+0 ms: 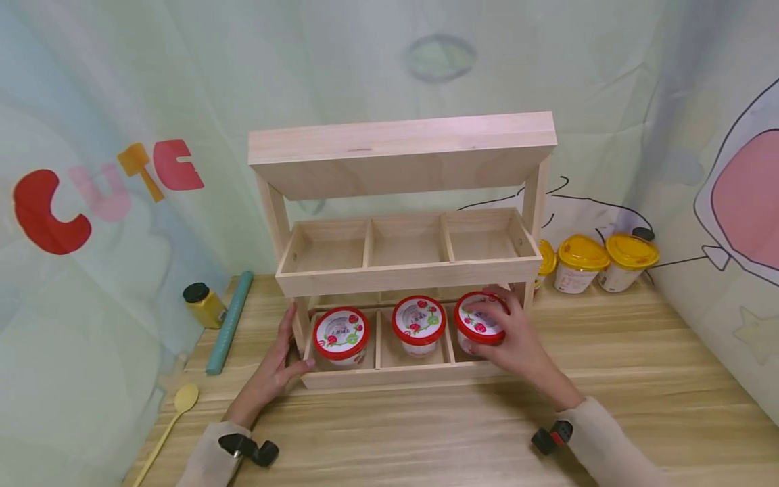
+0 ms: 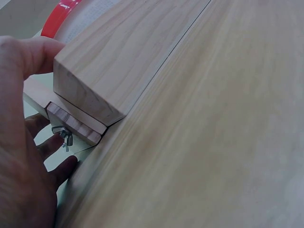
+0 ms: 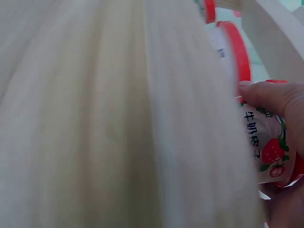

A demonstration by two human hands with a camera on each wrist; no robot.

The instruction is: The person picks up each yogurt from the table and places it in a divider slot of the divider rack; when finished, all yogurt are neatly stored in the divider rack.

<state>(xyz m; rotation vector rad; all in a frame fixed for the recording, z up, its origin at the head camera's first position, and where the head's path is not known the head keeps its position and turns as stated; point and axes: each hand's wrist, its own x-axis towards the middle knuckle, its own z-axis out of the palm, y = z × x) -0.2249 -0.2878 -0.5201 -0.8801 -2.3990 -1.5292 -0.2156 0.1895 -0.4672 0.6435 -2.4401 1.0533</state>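
On backdrop left, "CUTE" lettering [image 1: 103,196]; right hand [image 1: 508,338] grips strawberry-label cup [image 1: 477,325].

A yellow spoon [image 1: 180,406], teal roll [image 1: 229,322] and mustard jar [image 1: 204,304] lie left; 3 yellow-lidded cups [image 1: 583,262] stand right.
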